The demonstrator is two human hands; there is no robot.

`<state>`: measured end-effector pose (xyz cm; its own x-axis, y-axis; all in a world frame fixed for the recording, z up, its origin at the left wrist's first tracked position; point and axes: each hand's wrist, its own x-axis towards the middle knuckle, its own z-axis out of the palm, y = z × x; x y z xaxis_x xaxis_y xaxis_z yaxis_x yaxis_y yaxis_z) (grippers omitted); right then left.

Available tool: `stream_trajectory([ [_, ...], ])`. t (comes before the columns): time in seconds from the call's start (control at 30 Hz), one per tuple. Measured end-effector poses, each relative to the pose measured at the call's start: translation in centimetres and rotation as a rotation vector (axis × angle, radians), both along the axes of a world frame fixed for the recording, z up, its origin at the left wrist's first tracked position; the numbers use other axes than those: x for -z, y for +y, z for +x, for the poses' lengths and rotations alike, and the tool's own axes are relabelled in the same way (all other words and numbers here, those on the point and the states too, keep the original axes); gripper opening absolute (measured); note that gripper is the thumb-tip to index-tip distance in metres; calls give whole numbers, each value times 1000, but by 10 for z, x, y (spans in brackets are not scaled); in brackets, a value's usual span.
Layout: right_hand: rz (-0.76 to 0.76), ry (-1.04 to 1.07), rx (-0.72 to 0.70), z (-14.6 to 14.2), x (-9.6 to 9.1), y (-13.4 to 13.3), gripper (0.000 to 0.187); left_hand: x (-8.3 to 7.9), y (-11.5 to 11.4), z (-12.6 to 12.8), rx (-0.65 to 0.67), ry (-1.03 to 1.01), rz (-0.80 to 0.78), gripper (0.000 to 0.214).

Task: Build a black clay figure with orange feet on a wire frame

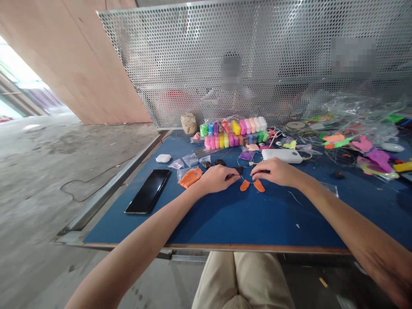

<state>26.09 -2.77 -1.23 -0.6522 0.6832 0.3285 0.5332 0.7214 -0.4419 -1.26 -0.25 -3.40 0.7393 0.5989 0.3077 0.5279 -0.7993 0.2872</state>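
My left hand [219, 178] is closed in a pinch on a thin pale wire [242, 177], just above the blue tabletop. Across from it, my right hand [276, 172] pinches at the other side of the same wire, fingertips pressed together. Two flat orange clay pieces, a left one [244, 185] and a right one [259, 186], lie at the wire below my fingertips. Behind my left fingers is a small black piece [239, 170]. An opened bag of orange clay [190, 177] lies left of my left hand, near dark lumps [220, 162].
A phone [148, 191] and white earbud case [163, 158] lie left. Behind are packs of coloured clay [236, 140], a stone-like lump [189, 124] and a white power bank [281, 156]. Clay shapes [370, 152] and plastic bags clutter the right. A perforated metal panel [193, 56] stands behind.
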Motion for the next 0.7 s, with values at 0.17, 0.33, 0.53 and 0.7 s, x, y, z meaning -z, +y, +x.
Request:
stream_trajectory([
  [0.17,30,-34,1,1,3,3,25,7,5,5,27,137,213,31],
  [0.33,35,-20,-33,2,4,5,26,11,8,10,42,234,390,28],
  [0.53,-73,-11,11,0,0,1,19,12,8,18,89,314,592,17],
  [0.7,-98,-47,91,-2,-6,-5,13,13,7,19,88,318,596,15],
])
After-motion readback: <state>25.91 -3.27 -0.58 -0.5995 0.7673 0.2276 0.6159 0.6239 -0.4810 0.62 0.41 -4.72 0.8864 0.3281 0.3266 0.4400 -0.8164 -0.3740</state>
